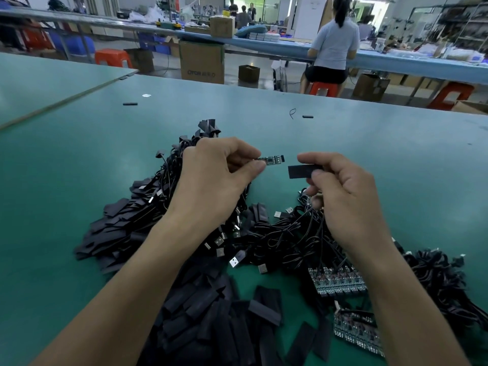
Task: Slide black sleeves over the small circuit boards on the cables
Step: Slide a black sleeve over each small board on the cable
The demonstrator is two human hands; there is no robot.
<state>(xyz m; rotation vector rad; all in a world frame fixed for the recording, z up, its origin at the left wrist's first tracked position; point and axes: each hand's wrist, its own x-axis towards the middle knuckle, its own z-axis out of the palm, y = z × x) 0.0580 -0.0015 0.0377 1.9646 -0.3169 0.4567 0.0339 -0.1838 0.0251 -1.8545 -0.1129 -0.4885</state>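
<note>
Green counter (369, 133) up front, long blue workbench (396, 62) behind, person (335, 43) seated there on a red stool (323, 89). Cardboard boxes (202, 62) on the floor, blue bins (76, 44) far left, shelving (464, 25) far right.

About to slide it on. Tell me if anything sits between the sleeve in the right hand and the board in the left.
Nothing visible does. The board, pinched by the left hand, points its free end at the sleeve held by the right hand; only an open gap lies between. The sleeve sits slightly lower.
</note>
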